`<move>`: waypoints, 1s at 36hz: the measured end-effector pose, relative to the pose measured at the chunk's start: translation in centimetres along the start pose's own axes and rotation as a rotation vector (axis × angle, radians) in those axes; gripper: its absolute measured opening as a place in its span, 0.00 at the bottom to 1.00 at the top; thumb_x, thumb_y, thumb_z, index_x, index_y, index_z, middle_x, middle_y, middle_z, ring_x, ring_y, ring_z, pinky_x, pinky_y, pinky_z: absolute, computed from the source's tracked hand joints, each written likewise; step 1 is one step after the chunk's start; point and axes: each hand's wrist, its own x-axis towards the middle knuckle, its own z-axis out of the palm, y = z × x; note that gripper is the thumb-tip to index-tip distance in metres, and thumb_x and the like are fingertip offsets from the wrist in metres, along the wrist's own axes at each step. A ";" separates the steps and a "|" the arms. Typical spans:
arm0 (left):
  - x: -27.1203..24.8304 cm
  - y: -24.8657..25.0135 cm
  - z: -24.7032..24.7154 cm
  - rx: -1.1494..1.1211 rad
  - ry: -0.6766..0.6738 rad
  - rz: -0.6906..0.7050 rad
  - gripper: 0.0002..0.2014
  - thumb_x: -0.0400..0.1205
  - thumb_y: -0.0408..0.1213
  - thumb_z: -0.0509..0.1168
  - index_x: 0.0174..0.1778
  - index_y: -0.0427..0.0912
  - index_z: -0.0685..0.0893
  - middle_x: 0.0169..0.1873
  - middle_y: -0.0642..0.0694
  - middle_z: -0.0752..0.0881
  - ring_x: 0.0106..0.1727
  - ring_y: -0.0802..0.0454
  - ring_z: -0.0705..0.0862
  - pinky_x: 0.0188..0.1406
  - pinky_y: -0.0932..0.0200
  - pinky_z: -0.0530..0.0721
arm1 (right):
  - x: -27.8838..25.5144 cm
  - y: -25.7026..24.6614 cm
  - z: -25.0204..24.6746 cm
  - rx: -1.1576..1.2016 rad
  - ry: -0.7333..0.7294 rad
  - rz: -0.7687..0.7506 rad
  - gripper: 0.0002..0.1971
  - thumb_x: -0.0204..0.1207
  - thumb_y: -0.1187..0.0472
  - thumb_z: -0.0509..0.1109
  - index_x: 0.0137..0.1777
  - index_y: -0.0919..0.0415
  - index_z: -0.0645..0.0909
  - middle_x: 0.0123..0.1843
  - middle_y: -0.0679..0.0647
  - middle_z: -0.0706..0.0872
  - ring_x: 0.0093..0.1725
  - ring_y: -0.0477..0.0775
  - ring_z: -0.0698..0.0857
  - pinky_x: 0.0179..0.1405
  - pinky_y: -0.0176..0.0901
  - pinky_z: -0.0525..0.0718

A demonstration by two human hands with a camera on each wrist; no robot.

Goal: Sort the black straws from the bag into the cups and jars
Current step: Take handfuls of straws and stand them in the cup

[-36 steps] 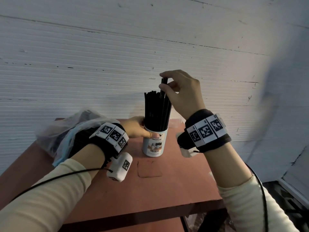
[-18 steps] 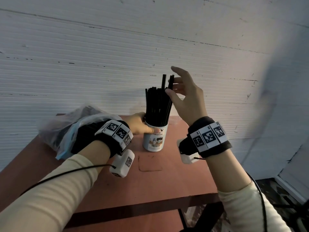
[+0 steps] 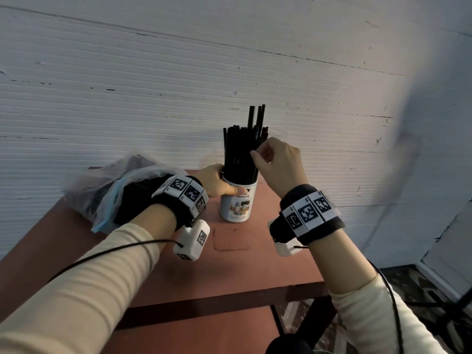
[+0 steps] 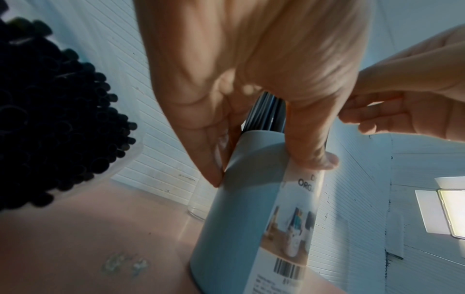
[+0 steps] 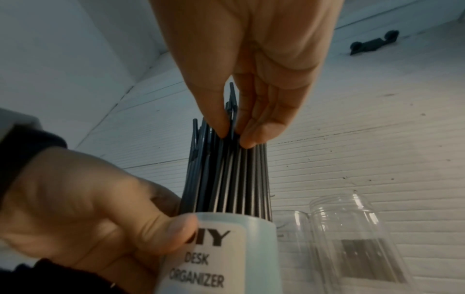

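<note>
A white labelled cup (image 3: 238,203) stands on the reddish table (image 3: 229,272), packed with upright black straws (image 3: 242,154). A few straws stick up higher than the rest. My left hand (image 3: 217,183) grips the cup near its rim (image 4: 264,179), thumb on the label (image 5: 176,228). My right hand (image 3: 277,164) pinches the straws at mid-height between thumb and fingers (image 5: 234,131). A clear plastic bag (image 3: 109,185) with more black straws (image 4: 50,119) lies on the table to the left.
Clear empty jars (image 5: 352,238) stand behind the cup, close to the white ribbed wall (image 3: 153,98). The table's front edge (image 3: 204,300) is near me; the floor drops off at the right.
My right hand has come down from the straw tops, where it let go of them, to the side of the bundle and now pinches it. My left hand stays on the cup.
</note>
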 end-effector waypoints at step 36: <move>0.0 0.7 -0.2 0.194 -0.017 0.015 0.28 0.75 0.49 0.75 0.68 0.39 0.79 0.64 0.41 0.85 0.64 0.45 0.82 0.56 0.60 0.74 | 0.7 -1.4 0.9 -0.153 -0.184 0.152 0.09 0.72 0.63 0.67 0.32 0.62 0.74 0.31 0.54 0.78 0.30 0.50 0.76 0.26 0.37 0.72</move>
